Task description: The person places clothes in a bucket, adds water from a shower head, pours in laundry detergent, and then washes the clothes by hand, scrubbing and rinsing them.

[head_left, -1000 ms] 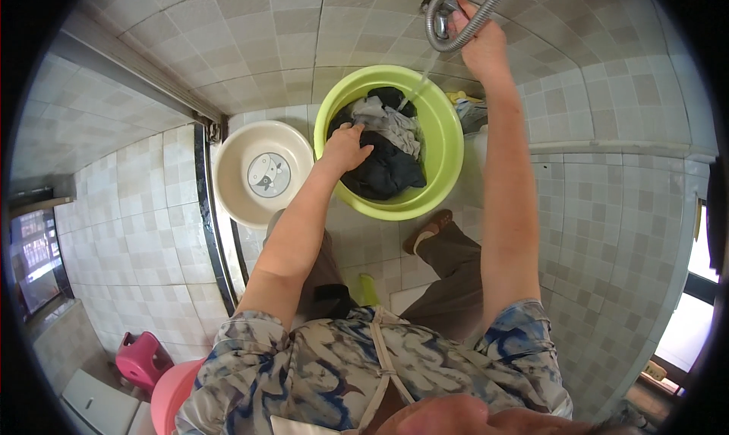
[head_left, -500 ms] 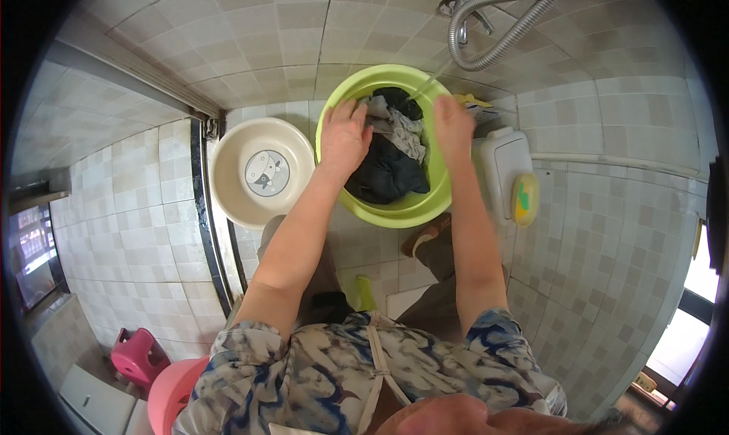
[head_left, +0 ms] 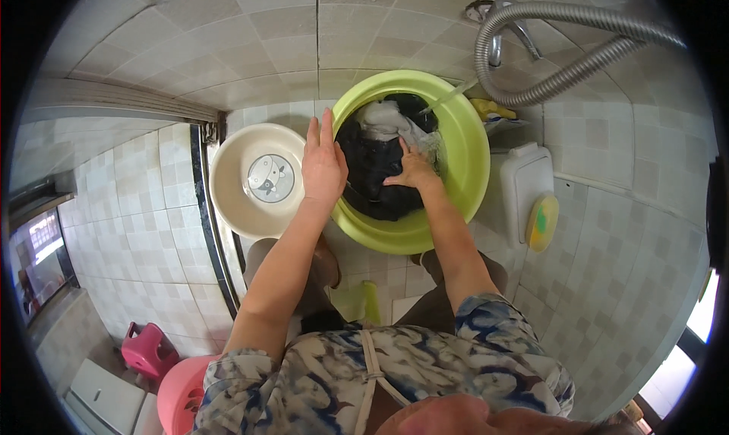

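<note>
Water runs from the tap into a large lime-green basin (head_left: 469, 169) in front of me. Inside it lie wet dark clothes (head_left: 368, 169) and a light grey garment (head_left: 389, 121). My right hand (head_left: 414, 167) reaches into the basin, fingers spread on the dark clothes next to the grey one. My left hand (head_left: 324, 165) is at the basin's left rim, fingers stretched out, holding nothing. Beside it on the left stands a cream basin (head_left: 228, 184) with a cartoon cow on its bottom.
The tap (head_left: 495, 47) and a coiled metal shower hose (head_left: 547, 93) are at the upper right. Right of the green basin stand a white lidded bin (head_left: 525, 184) and a yellow-green soap dish (head_left: 542, 222). A pink stool (head_left: 148, 350) and a pink tub (head_left: 173, 389) sit at lower left.
My right hand has moved from the basin's right rim down onto the dark clothes. My left hand has shifted outward to the left rim. The clothes have spread.
</note>
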Motion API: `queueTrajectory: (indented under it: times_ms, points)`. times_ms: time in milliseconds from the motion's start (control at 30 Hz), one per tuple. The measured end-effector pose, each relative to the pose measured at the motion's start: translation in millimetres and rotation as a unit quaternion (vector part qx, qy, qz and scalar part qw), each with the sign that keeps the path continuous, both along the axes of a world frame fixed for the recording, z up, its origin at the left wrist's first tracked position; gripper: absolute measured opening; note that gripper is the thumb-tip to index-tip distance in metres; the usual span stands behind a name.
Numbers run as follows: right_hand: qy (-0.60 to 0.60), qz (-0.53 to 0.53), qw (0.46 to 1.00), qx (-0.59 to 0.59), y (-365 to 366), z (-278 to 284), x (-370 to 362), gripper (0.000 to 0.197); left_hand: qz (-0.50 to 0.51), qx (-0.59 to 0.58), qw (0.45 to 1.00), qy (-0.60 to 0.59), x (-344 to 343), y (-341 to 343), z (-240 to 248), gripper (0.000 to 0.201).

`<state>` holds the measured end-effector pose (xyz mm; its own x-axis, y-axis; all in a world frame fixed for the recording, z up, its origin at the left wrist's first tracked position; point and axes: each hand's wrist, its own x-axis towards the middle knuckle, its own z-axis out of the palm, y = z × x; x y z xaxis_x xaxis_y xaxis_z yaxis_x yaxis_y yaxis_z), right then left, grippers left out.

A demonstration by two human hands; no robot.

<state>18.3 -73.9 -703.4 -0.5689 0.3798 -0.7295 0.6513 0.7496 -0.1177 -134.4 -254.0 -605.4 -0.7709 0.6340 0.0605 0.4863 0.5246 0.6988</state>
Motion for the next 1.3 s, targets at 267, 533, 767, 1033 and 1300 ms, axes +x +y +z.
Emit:
queueTrajectory:
  times_ms: [267, 533, 767, 1033, 1300]
  points:
    - [0.174, -0.105, 0.977, -0.063, 94.9, -46.7, 30.1, 0.063, 0.004, -0.003, 1.0, 0.001, 9.1, 33.5, -6.2, 0.063]
    - [0.274, -0.263, 0.921, 0.081, -2.4, 0.7, 48.8, 0.043, 0.029, -0.078, 0.996, 0.028, 36.1, -0.5, 17.6, 0.063]
    - [0.283, -0.41, 0.867, -0.003, -123.2, 84.3, 55.8, 0.037, 0.044, -0.147, 0.988, 0.012, 46.0, -40.8, 35.4, 0.067]
    - [0.47, -0.476, 0.72, -0.185, -162.5, 245.3, 17.6, 0.024, 0.056, -0.14, 0.988, -0.016, 35.0, -70.9, 42.5, 0.068]
    - [0.421, -0.132, 0.897, -0.013, -175.8, 260.5, 36.1, 0.054, 0.042, -0.122, 0.991, -0.039, 24.5, -96.2, 51.2, 0.063]
